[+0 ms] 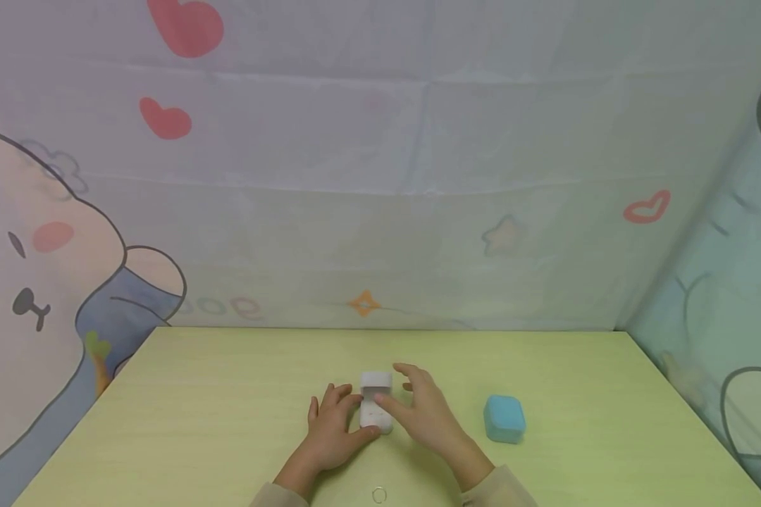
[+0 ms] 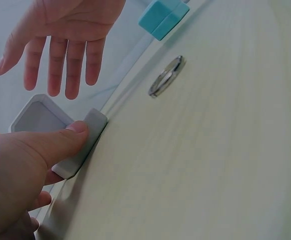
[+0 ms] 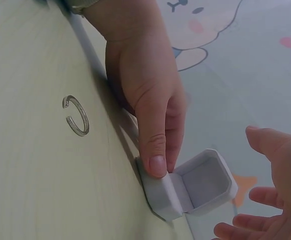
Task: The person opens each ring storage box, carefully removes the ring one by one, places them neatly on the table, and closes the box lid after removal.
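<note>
A small white ring box stands on the table with its hinged lid raised. My left hand holds the box's base at its left and front, thumb on the near face and fingers at the side. Just right of the box is my right hand, its fingers spread and holding nothing; the right wrist view shows it apart from the lid. Nearer me lies a silver open-ended ring, with a gap in its band plain in the right wrist view.
A light blue rounded box, closed, sits on the table to the right of my right hand. The pale yellow-green table ends at a cloth backdrop printed with hearts and a cartoon animal.
</note>
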Tool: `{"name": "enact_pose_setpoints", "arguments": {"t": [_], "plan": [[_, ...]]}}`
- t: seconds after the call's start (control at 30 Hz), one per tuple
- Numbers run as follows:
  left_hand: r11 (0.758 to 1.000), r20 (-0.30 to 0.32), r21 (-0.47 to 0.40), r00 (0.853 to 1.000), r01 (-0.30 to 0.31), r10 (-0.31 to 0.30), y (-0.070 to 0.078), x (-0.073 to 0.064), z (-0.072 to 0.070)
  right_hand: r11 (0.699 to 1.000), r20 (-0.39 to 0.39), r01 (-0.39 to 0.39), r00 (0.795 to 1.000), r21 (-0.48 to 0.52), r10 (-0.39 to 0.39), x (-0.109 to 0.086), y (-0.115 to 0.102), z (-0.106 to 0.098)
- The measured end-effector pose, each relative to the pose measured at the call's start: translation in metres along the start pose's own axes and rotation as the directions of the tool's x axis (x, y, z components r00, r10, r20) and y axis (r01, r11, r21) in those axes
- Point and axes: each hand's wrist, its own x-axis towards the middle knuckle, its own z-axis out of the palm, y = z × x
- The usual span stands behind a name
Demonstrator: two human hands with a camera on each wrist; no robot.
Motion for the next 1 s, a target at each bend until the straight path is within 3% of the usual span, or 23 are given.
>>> {"name": "enact_pose_setpoints", "arguments": {"t": [1.0], "plan": [[1.0, 0.003, -0.006, 1.0, -0.004, 0.004, 0.001, 0.0, -0.001, 0.995, 0.038, -0.056, 0.998, 0.081, 0.053, 0.007, 0.013, 0.009]]}}
